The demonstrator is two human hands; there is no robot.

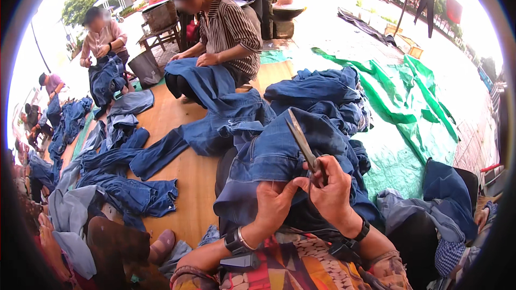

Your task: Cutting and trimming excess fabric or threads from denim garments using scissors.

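A pair of blue jeans (263, 156) lies spread over my lap. My right hand (334, 189) is closed round the handles of metal scissors (302, 138), whose blades point up and away over the denim, slightly apart at the tips. Close beside it, my left hand (275, 200) grips the jeans near a seam, its thumb reaching toward the scissor handles. The denim hides part of the left fingers. Whether the blades have cloth between them does not show.
A heap of jeans (322, 88) sits just beyond my lap. More denim (129, 193) covers the wooden boards (188, 204) at left. Opposite me, a person in a striped shirt (236, 27) handles jeans; others work farther left. A green tarp (398, 145) lies at right.
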